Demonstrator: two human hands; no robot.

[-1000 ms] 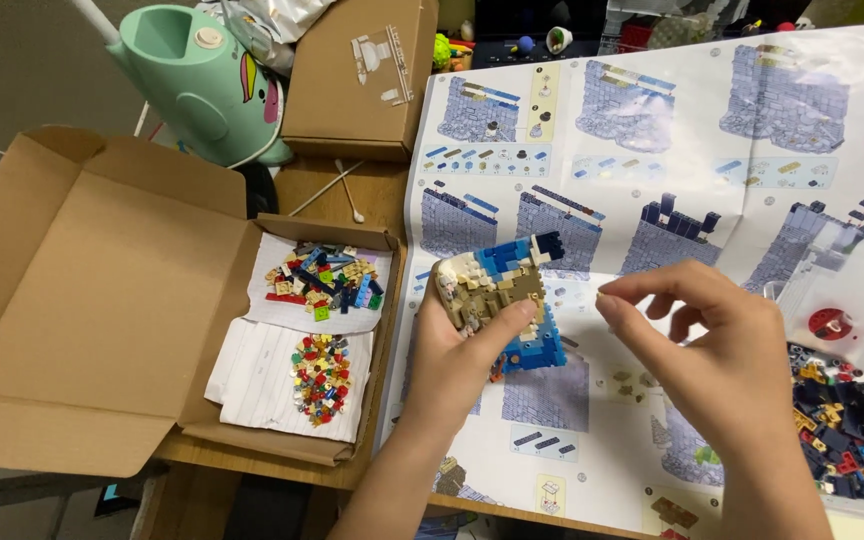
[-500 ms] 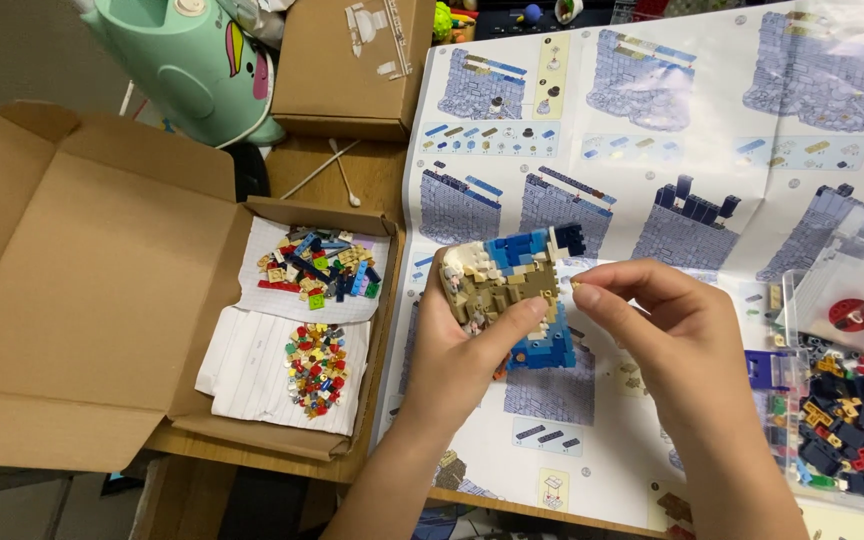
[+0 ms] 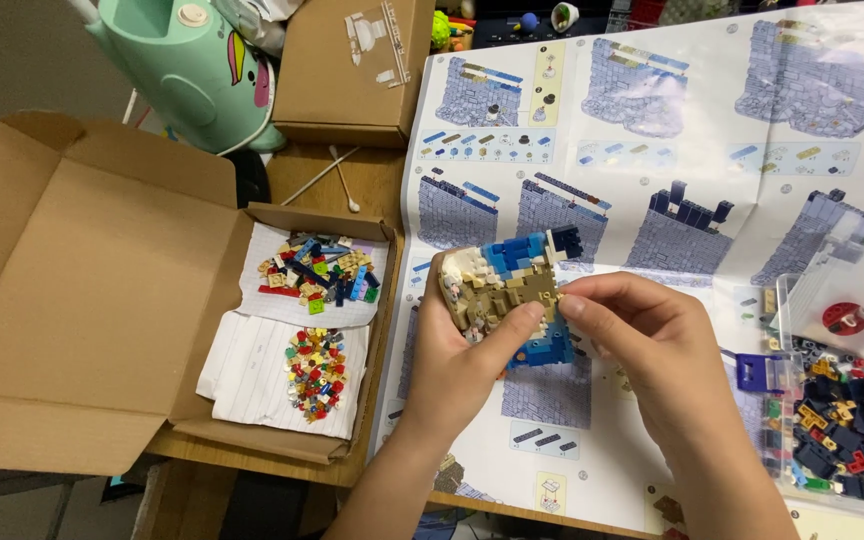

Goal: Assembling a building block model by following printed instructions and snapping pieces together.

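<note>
The right hand (image 3: 652, 350) hides part of the brick model (image 3: 507, 290); the parts tray (image 3: 787, 300) is cut off.

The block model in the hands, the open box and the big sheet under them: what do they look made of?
Block model, held by the left hand and right hand: probably hard plastic, since it is built of tiny studded bricks in tan, white and blue with a slight sheen.
Open box: brown cardboard, matte, with creased flaps.
Instruction sheet: printed paper, with visible fold lines.

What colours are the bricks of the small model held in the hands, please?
The brick model is tan and cream with blue and dark navy bricks, seen in the head view.
</note>
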